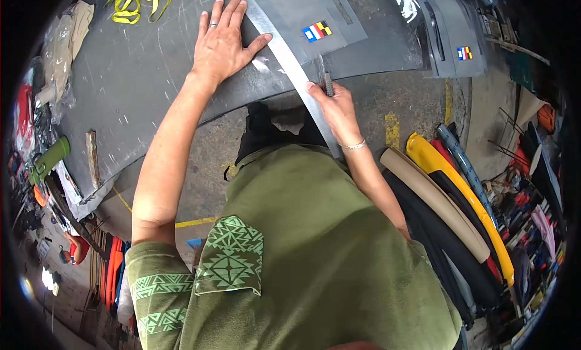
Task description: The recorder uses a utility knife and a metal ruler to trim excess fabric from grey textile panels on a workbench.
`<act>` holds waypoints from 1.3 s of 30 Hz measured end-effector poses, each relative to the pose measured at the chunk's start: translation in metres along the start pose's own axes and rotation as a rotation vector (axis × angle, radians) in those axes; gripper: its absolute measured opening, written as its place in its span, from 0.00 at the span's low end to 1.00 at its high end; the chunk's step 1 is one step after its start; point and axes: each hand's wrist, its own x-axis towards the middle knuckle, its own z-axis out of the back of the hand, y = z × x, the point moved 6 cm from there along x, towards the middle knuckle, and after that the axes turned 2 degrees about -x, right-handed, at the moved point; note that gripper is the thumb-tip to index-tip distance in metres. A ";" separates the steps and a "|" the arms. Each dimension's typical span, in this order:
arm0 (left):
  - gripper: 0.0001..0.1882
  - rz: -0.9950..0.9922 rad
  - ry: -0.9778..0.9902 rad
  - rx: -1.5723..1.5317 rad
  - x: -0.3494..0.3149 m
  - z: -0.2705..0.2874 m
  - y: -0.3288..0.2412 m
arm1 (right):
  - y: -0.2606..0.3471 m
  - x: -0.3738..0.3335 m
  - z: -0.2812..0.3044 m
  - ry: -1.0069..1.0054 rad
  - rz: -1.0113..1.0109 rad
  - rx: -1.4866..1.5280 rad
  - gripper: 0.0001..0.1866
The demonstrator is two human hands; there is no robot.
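Far left at 9 o'clock there's a green roll in a heap of clutter, with another person in red way back around 8. A brown stick lies at 9 o'clock on the big dark work surface, which is pretty beat up — pale scratches all over. Red rolls stand near 8, and a yellow strap sits loosely looped between 10 and 11.

Left hand is flat at 11, fingers spread, thumb on the metal ruler. That slants from 11-ish toward the middle, near end poking past the table edge. Right hand, around 1, is wrapped round a grey cutter, thumb at the ruler; can't tell if the blade touches anything.

Grey panel with a colourful patch at 12, yellow-marked concrete floor near 2, then tan roll and yellow roll — both near 3.
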 end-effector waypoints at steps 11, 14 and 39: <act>0.66 0.047 0.292 0.016 0.019 0.002 -0.010 | -0.001 0.005 -0.005 0.076 0.110 0.119 0.11; 0.67 0.052 0.315 0.027 0.019 0.001 -0.007 | 0.005 0.002 -0.006 0.069 0.121 0.112 0.11; 0.67 0.109 0.403 0.006 0.025 0.009 -0.017 | 0.107 -0.032 0.034 -0.085 0.698 -0.431 0.27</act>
